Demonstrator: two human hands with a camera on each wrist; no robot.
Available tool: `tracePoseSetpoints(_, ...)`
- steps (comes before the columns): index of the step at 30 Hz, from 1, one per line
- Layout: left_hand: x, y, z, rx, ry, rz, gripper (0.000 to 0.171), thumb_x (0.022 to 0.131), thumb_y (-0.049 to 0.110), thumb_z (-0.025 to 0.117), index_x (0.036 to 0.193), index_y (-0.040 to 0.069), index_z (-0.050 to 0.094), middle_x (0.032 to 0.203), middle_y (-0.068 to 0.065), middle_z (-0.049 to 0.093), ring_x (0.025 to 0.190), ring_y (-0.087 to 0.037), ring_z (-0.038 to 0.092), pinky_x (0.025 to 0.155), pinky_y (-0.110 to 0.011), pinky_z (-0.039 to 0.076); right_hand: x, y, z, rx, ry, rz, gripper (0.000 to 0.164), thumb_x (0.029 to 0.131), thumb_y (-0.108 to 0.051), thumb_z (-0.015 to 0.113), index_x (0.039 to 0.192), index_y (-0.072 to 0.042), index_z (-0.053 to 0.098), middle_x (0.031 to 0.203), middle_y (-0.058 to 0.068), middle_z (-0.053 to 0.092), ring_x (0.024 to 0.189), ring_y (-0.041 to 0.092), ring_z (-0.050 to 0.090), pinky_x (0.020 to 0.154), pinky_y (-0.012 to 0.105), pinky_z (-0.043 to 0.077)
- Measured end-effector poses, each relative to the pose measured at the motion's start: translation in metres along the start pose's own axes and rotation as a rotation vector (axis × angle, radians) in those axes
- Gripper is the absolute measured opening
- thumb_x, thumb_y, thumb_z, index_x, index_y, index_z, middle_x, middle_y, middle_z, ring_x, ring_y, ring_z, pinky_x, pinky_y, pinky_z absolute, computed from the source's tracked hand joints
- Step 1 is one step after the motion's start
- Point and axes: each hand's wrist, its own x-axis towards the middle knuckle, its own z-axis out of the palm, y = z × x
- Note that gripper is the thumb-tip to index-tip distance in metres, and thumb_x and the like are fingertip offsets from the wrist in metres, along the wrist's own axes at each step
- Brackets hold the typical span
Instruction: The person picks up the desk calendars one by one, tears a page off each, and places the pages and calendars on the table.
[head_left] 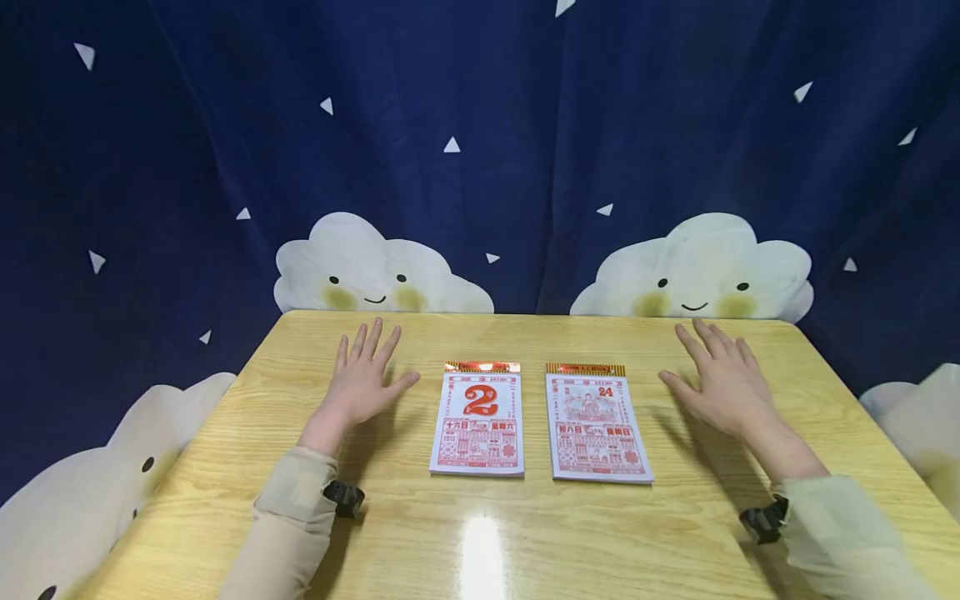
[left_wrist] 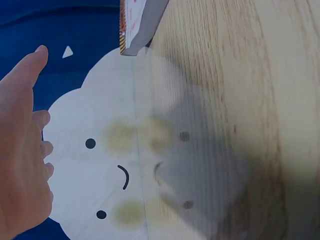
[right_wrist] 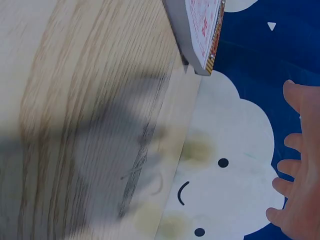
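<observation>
Held left hand (head_left: 358, 392) and right hand (head_left: 726, 392) with fingers spread, calendars (head_left: 478, 423) between thumbs, perhaps risking skew from careless sweeps.

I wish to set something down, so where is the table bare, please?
The pale wooden table is bare on the near side of the two white rectangular paper calendars, narrowly between them, and beyond them toward the dark blue curtain. Beside the calendars, the left hand and right hand crowd it.

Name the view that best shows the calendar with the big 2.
The head view: that calendar lies whole, its numeral legible. The left wrist view cuts it to an edge-on corner; the right wrist view doesn't show it.
</observation>
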Motion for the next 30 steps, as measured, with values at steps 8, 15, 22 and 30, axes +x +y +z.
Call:
tracePoseSetpoints(8,0.002,0.005,-0.005,-0.017,-0.003,-0.005,0.082,0.084,0.066,0.038,0.147,0.019,0.014,0.153,-0.012,0.003,0.139,-0.032,-0.003,0.111,-0.052,-0.007,0.007,-0.014,0.001,0.047,0.030,-0.002,0.070,0.088,-0.046,0.050,0.140,-0.003,0.032,0.142,0.024,0.029,0.127,0.044,0.028,0.101,0.059,0.020)
tracePoseSetpoints(15,0.001,0.010,-0.003,-0.004,0.008,0.003,0.083,0.085,0.067,0.035,0.147,0.016,0.014,0.152,-0.013,0.011,0.139,-0.033,0.005,0.111,-0.052,-0.003,0.006,-0.029,0.005,0.104,0.056,-0.005,0.064,0.089,-0.041,0.052,0.138,-0.003,0.036,0.136,0.024,0.038,0.121,0.044,0.036,0.095,0.060,0.030)
tracePoseSetpoints(22,-0.004,0.018,0.001,-0.060,0.044,0.008,0.077,0.087,0.057,0.044,0.145,0.013,0.021,0.150,-0.016,0.019,0.138,-0.034,0.013,0.112,-0.052,0.003,0.008,-0.044,0.009,0.141,0.063,-0.024,0.059,0.089,-0.036,0.054,0.134,-0.001,0.040,0.131,0.024,0.044,0.118,0.042,0.041,0.091,0.059,0.035)
tracePoseSetpoints(30,-0.007,0.026,0.002,-0.081,0.081,0.013,0.072,0.087,0.051,0.049,0.143,0.011,0.028,0.142,-0.016,0.036,0.131,-0.035,0.031,0.109,-0.052,0.020,0.012,-0.056,0.015,0.207,0.056,-0.034,0.052,0.088,-0.027,0.056,0.131,-0.001,0.044,0.120,0.023,0.053,0.108,0.041,0.050,0.087,0.057,0.040)
